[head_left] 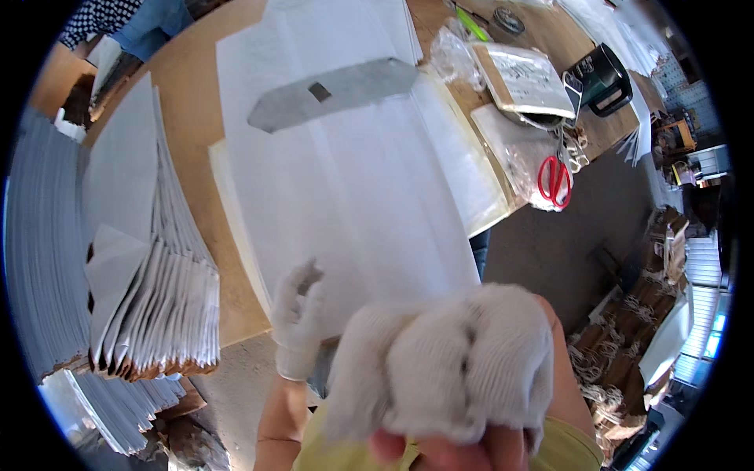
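Observation:
My left hand [298,322], in a white knit glove, is at the lower left edge of a large white sheet [338,196] on the table. Its fingers look stretched and apart, with nothing visible in them. Close to the camera, my right hand [440,365] is raised in a similar glove with bare fingertips. Those fingers are curled; whatever they may hold is hidden. Across the sheet's far part lies a flat grey strip [357,88] with pointed ends and a small dark rectangle on it. Yellowish sheets [491,206] show beneath the white one.
Folded white paper bags [161,290] stand in a stack on the left, beside more piled sheets [43,235]. Red-handled scissors [554,180], a plastic-wrapped packet [526,78] and a black mug [601,78] are at the right table edge. Another person's clothing [149,31] shows far left.

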Demonstrator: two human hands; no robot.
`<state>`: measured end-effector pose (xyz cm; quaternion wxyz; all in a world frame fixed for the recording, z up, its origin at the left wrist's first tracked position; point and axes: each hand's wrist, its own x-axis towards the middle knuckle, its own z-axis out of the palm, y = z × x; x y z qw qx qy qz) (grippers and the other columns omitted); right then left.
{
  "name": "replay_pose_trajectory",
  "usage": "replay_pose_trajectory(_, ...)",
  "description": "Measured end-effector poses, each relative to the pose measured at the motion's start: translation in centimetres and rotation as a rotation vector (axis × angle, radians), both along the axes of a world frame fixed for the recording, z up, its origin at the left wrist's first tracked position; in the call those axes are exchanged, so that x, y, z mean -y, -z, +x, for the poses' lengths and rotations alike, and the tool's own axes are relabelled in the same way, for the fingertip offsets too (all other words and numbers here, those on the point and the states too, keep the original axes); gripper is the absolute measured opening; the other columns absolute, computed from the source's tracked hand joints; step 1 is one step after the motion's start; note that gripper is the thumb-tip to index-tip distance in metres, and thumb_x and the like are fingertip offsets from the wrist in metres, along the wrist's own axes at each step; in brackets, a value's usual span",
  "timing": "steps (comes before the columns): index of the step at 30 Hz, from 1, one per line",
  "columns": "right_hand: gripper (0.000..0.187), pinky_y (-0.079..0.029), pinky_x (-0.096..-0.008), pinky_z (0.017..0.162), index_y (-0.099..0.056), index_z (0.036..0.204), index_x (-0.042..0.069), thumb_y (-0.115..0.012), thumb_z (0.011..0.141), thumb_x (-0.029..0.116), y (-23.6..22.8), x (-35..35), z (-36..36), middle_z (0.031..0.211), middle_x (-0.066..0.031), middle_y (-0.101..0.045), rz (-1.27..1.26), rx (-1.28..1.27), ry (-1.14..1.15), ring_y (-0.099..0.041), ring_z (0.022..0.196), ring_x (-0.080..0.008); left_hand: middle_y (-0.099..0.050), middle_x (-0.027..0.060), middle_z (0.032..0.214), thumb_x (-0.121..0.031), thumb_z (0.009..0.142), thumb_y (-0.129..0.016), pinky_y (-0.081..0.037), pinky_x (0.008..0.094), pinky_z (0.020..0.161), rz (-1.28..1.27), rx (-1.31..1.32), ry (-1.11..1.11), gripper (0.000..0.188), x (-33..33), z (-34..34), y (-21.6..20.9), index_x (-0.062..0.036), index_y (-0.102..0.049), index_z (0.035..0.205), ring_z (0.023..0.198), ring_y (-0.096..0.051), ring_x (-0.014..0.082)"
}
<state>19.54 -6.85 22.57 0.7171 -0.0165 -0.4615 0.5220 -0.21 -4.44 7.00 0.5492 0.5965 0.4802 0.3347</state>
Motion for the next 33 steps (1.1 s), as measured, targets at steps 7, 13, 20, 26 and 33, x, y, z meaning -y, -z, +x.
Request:
replay_pose_trajectory(7,0.05,-0.049,-0.0485,0.105,-0.069,0.119,0.012,-0.084,0.073,0.026,9.5,6.2,13.7,0.127,-0.0106,-0.065,-0.172,2.087,0.427,-0.06,0.123,-0.0325,-0.07,0.0164,0.118,0.002,0.082,-0.07,-0.052,0.043,0.095,0.789,-0.636,0.245,0.035,-4.9,-4.3,-1.5,0.0004,-0.071,0.117,0.109,-0.066,0.0346)
replay_pose_trajectory(13,0.035,-0.048,-0.0473,0.109,-0.073,0.104,0.01,-0.081,0.071,0.021,12.2,8.5,16.8,0.122,-0.0078,-0.07,0.118,2.301,0.502,-0.063,0.12,-0.0311,-0.071,0.0141,0.119,0.005,0.078,-0.067,-0.056,0.0438,0.089,0.696,-0.624,0.428,0.032,-7.0,-6.6,-0.7,-0.0021,-0.072,0.108,0.108,-0.068,0.0358)
replay_pose_trajectory(20,0.013,-0.047,-0.0524,0.11,-0.069,0.089,0.008,-0.076,0.081,0.016,11.8,5.4,16.7,0.108,-0.0066,-0.071,0.167,2.076,0.479,-0.066,0.114,-0.03,-0.072,0.012,0.121,0.011,0.075,-0.066,-0.059,0.0412,0.091,0.718,-0.503,0.552,0.037,-8.9,-9.2,1.7,-0.0038,-0.069,0.11,0.107,-0.07,0.0346)
replay_pose_trajectory(26,0.033,-0.047,-0.0294,0.105,-0.058,0.133,-0.011,-0.05,0.105,0.005,17.2,6.8,21.9,0.127,-0.0108,-0.066,-0.818,1.032,0.755,-0.063,0.114,-0.0176,-0.074,0.0131,0.107,0.0,0.086,-0.072,-0.059,0.0366,0.086,0.213,-0.357,0.378,0.016,-9.3,-7.9,-0.4,-0.0047,-0.071,0.101,0.099,-0.072,0.0258)
replay_pose_trajectory(33,0.035,-0.05,-0.0257,0.086,-0.059,0.135,-0.008,-0.048,0.107,0.01,19.9,-0.3,17.2,0.12,-0.006,-0.066,-0.979,0.829,1.018,-0.06,0.102,-0.0107,-0.061,0.0136,0.061,-0.03,0.097,-0.068,-0.044,0.0384,0.054,0.28,-0.464,-0.235,0.042,-8.6,-3.4,3.8,-0.0047,-0.065,0.063,0.056,-0.062,0.0255)
